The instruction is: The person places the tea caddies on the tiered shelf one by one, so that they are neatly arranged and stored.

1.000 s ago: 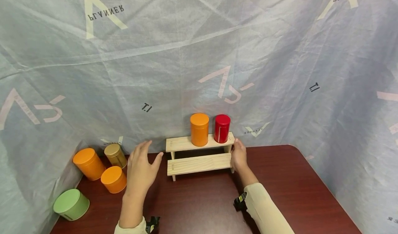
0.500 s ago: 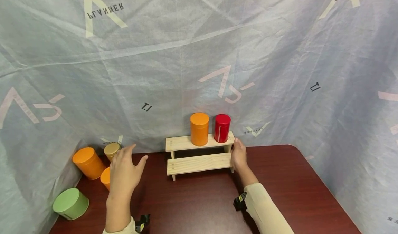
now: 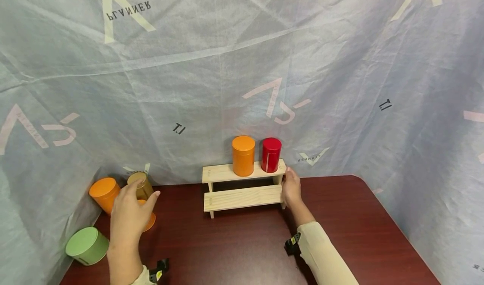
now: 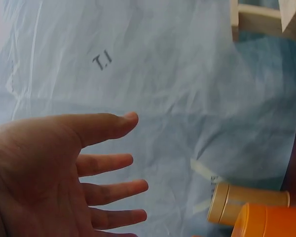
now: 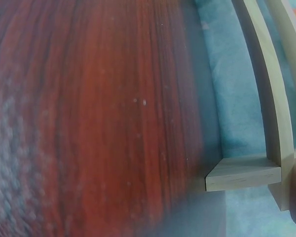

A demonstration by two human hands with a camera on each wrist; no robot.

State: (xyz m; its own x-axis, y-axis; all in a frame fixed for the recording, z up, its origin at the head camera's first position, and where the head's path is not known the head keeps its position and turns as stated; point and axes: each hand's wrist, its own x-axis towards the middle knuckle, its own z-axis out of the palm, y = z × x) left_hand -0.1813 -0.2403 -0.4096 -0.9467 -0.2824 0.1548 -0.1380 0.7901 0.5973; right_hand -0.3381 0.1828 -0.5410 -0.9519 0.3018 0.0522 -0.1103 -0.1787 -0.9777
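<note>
My left hand (image 3: 130, 213) hovers over the left tins with fingers spread and thumb apart, holding nothing. It partly covers a short orange tin (image 3: 151, 222) in the head view. Just behind its fingers stands a gold tin (image 3: 145, 191), which also shows at lower right in the left wrist view. A taller orange tin (image 3: 103, 191) is left of the fingers. My right hand (image 3: 292, 188) grips the right end of a two-step wooden shelf (image 3: 242, 199). On the upper step stand an orange tin (image 3: 243, 157) and a red tin (image 3: 271, 155).
A short green tin (image 3: 87, 246) sits near the left edge of the dark red-brown table (image 3: 234, 247). Grey printed cloth (image 3: 211, 66) hangs behind the table and along both sides. The shelf stands close to the back cloth.
My left hand has moved left and slightly down, away from the shelf and over the tins. The right hand stays at the shelf's end, and the tins have not moved.
</note>
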